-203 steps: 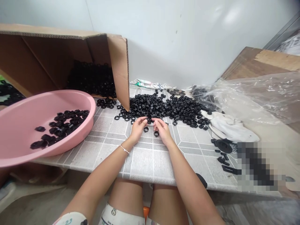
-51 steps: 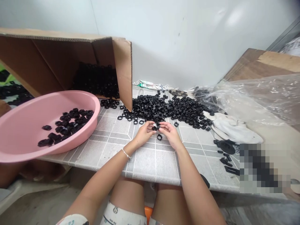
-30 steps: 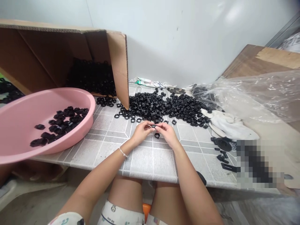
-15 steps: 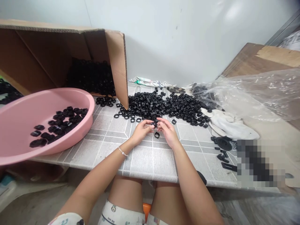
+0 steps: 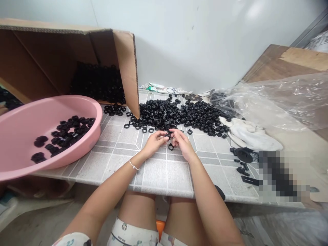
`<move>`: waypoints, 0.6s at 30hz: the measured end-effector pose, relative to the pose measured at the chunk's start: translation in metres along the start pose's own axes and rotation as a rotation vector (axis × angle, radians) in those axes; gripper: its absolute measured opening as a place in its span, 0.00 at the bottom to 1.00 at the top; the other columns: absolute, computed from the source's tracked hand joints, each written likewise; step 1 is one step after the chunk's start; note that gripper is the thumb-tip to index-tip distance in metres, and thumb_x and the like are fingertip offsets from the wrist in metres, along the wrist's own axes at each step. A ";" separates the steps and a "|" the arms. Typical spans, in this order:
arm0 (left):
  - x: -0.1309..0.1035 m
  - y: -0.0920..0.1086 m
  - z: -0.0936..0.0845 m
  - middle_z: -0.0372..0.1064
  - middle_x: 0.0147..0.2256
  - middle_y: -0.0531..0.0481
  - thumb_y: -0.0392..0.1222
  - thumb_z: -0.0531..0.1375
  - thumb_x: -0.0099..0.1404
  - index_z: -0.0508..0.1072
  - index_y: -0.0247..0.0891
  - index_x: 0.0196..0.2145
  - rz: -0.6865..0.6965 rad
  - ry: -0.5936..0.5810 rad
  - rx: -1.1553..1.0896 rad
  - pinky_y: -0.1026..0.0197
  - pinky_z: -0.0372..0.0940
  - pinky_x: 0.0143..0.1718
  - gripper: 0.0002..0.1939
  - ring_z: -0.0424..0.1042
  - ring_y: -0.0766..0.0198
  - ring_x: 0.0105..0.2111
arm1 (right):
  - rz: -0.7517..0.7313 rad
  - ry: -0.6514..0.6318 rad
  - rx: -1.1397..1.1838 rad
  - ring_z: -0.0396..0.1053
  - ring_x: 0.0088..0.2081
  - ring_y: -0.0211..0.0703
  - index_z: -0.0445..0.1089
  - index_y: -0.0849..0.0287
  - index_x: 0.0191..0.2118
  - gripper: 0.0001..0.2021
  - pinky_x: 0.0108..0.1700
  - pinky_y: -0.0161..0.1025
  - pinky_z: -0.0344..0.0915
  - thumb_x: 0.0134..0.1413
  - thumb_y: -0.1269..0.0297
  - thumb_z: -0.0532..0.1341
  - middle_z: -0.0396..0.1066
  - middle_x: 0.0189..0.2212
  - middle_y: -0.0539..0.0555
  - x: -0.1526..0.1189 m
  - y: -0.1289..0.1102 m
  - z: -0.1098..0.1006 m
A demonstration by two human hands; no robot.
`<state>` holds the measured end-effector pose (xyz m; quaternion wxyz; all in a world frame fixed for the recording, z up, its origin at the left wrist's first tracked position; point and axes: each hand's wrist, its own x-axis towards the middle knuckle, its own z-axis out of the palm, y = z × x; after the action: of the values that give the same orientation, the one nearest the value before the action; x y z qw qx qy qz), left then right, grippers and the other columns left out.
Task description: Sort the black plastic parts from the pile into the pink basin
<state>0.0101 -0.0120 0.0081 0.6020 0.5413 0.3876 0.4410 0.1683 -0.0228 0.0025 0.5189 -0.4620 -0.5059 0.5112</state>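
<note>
Centre of the frame: left hand (image 5: 153, 145) nearly closed, thumb and fingers pinching a small black part (image 5: 168, 136). Right hand (image 5: 182, 143) faces it with fingers partly curled, index reaching over; its fingertips are at or just beside the part, and whether they grip it is unclear. A loose black ring (image 5: 171, 147) lies just below, between the hands.

Behind them, a wide heap of black rings (image 5: 164, 114) spreads across the bench (image 5: 153, 174), with strays at its near edge. Left of the heap, an open cardboard box (image 5: 129, 71), dark inside, holds more black pieces; its flap comes down at the heap's left side and bounds sideways room there. Pink basin (image 5: 96, 131), left of frame, stands in front of the box opening, tilted, its near side jutting past the bench's front edge. Black pieces (image 5: 64, 136) gather mostly on its right side.

Right of the heap: crumpled white cloth (image 5: 252, 136), clear plastic sheet (image 5: 289, 102), then a black disc (image 5: 243, 155) and small black bits nearer. Pale wall (image 5: 179, 44) closes off the back.

Bare patterned surface runs from the hands to the front edge, and between basin and left forearm; another open patch lies right of the right forearm, short of the disc.
</note>
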 end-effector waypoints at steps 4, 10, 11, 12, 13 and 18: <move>0.000 0.001 -0.001 0.70 0.41 0.47 0.47 0.65 0.55 0.70 0.34 0.40 -0.002 0.023 -0.004 0.59 0.68 0.41 0.18 0.71 0.65 0.36 | 0.025 0.062 -0.006 0.60 0.22 0.35 0.74 0.58 0.31 0.24 0.27 0.37 0.55 0.52 0.41 0.55 0.70 0.26 0.51 0.002 0.001 -0.004; 0.002 0.001 -0.002 0.72 0.39 0.47 0.47 0.65 0.55 0.69 0.35 0.41 0.008 0.064 0.009 0.59 0.67 0.42 0.19 0.72 0.62 0.38 | -0.001 0.067 0.035 0.63 0.26 0.36 0.75 0.55 0.36 0.22 0.30 0.37 0.58 0.50 0.42 0.58 0.72 0.30 0.51 0.003 0.001 -0.003; 0.002 0.002 -0.002 0.72 0.38 0.47 0.47 0.64 0.55 0.69 0.34 0.41 0.018 0.071 0.009 0.59 0.67 0.42 0.19 0.72 0.62 0.39 | -0.001 0.035 0.028 0.64 0.27 0.36 0.75 0.54 0.39 0.22 0.31 0.37 0.59 0.50 0.42 0.59 0.72 0.32 0.51 0.002 0.001 -0.003; 0.003 0.002 -0.002 0.72 0.38 0.47 0.47 0.64 0.55 0.69 0.35 0.40 0.028 0.082 0.011 0.58 0.67 0.43 0.18 0.72 0.61 0.39 | 0.000 0.019 0.016 0.65 0.29 0.37 0.75 0.54 0.39 0.21 0.32 0.37 0.59 0.49 0.43 0.59 0.73 0.34 0.51 0.002 0.001 -0.003; 0.003 0.002 -0.002 0.72 0.38 0.47 0.48 0.64 0.55 0.69 0.35 0.40 0.036 0.097 0.016 0.58 0.66 0.43 0.18 0.72 0.61 0.39 | 0.000 0.027 0.005 0.65 0.30 0.38 0.76 0.55 0.36 0.21 0.33 0.37 0.59 0.50 0.43 0.59 0.73 0.34 0.52 0.002 0.001 -0.003; 0.004 0.002 -0.003 0.72 0.35 0.48 0.49 0.64 0.54 0.68 0.35 0.40 0.032 0.138 0.045 0.57 0.65 0.43 0.19 0.72 0.60 0.38 | -0.002 0.111 0.016 0.64 0.32 0.39 0.75 0.55 0.31 0.19 0.35 0.37 0.59 0.50 0.44 0.59 0.73 0.34 0.52 0.002 0.001 -0.002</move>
<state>0.0079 -0.0073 0.0097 0.5544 0.5290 0.4294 0.4778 0.1701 -0.0207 0.0012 0.5505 -0.4850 -0.4726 0.4883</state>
